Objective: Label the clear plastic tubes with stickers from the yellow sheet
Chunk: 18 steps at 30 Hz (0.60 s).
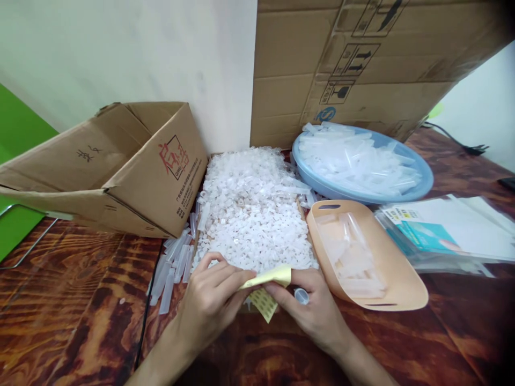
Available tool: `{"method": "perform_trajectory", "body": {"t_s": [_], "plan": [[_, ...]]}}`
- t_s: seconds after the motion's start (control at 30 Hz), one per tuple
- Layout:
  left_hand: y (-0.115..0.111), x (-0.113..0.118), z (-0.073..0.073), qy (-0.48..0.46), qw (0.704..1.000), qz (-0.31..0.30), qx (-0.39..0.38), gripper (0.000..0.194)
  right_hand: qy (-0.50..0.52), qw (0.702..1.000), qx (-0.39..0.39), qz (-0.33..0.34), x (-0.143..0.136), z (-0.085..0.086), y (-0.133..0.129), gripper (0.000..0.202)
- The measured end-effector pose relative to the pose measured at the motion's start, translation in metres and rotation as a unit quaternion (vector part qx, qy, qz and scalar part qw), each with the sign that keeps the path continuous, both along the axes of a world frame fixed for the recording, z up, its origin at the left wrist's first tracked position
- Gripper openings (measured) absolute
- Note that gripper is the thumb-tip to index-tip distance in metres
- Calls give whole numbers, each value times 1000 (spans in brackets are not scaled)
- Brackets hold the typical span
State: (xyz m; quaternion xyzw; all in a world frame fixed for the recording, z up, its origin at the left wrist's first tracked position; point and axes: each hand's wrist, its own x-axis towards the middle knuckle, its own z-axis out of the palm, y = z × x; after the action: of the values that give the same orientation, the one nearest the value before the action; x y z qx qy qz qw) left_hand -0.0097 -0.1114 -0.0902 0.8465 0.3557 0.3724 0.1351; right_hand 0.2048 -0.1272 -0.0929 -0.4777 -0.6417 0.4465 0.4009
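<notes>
Between both hands is a folded yellow sticker sheet (264, 304), with rows of small marks on its lower flap. My left hand (213, 295) pinches the sheet's left end. The right end is gripped by my right hand (311, 308), thumb in front. A small translucent plastic tube (301, 296) sits in the curl of the right hand's fingers, its round end facing me. Just beyond the hands, a shallow box holds a heap of small white and clear plastic pieces (253, 230).
An open cardboard box (161, 177) stands at left, with loose translucent tubes (171, 273) beside it. At right are a blue basin (362, 191) heaped with tubes, a peach tray (398, 273) holding clear pieces, and plastic-bagged packs (442, 230). A large carton (293, 75) stands behind.
</notes>
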Motion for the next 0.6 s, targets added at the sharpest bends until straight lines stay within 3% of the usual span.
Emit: {"method": "perform_trajectory", "body": {"t_s": [0.2,0.4,0.6], "plan": [[0,1,-2,0,1000,-2,1,11,-21,998,60,-10,-2,-1,2,32],[-5,8,2,-39,997,7,-65,8,-20,991,135,-14,-3,-1,2,17],[-6,9,4,-71,991,26,-112,11,-11,987,160,-20,-4,-1,1,11]]}}
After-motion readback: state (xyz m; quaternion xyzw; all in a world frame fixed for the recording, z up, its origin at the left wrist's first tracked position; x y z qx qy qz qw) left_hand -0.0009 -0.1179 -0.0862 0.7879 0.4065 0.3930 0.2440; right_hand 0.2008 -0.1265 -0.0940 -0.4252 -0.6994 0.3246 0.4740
